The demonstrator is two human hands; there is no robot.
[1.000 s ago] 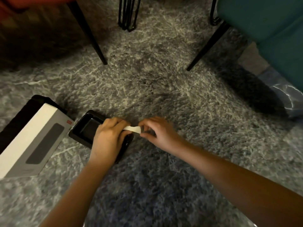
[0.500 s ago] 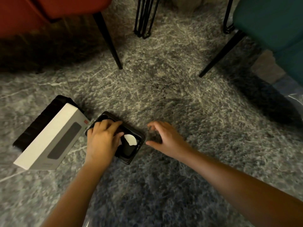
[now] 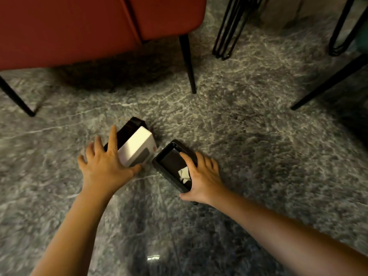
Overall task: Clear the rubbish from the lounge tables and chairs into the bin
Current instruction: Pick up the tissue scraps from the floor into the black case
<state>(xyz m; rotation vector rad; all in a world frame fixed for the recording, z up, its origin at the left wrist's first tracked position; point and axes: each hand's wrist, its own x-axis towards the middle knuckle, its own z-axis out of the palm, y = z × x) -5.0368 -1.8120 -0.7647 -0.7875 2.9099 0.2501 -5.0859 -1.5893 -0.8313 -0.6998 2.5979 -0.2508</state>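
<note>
Crumpled white paper scrap (image 3: 183,174) lies at the near end of a shallow black rectangular plastic tray (image 3: 169,160) on a grey marbled floor (image 3: 258,156). The right hand (image 3: 203,181) grips the tray's right side, thumb at its near corner, fingers curled over the rim. The left hand (image 3: 103,168) is spread flat with straight fingers, touching a white cardboard box (image 3: 139,146) just left of the tray. A red upholstered chair (image 3: 79,26) stands behind.

We are looking through one wide-angle head camera, tilting steeply down, close above the grey floor (image 3: 239,136); it is facing a red chair (image 3: 79,26) far left and a black leg (image 3: 328,86) far right
</note>
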